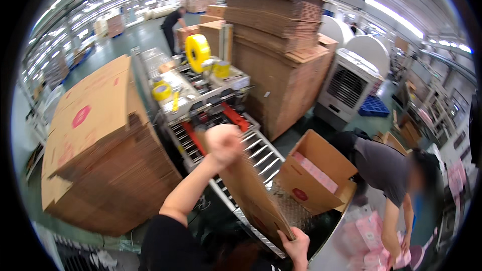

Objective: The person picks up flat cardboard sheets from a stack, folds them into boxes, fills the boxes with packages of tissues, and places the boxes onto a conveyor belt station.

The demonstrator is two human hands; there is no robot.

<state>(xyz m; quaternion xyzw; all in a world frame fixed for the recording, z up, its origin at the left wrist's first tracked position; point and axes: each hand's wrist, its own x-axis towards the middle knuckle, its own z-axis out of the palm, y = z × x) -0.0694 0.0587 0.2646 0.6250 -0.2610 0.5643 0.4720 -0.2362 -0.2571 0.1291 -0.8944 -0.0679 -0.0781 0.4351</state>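
A flattened cardboard box (pixel 256 198) stands tilted on edge in front of me, over the roller conveyor (pixel 261 158). My left hand (pixel 224 143), somewhat blurred, is closed at its far upper end, fingers curled over and mostly hidden. At the near lower end my right hand (pixel 296 246) grips the edge, thumb on the face turned toward me. Just right of the flat box, an open carton (pixel 306 190) holding pink packs (pixel 315 171) sits tilted on a metal plate (pixel 291 206).
A tall stack of flat cartons (pixel 110 185) stands left, another (pixel 276 35) ahead. A taping machine (pixel 201 95) with a yellow tape roll (pixel 197 53) straddles the conveyor. A co-worker (pixel 384 170) bends over pink packages (pixel 371 236) at right. Beyond are an air cooler (pixel 346 85) and another person (pixel 173 27).
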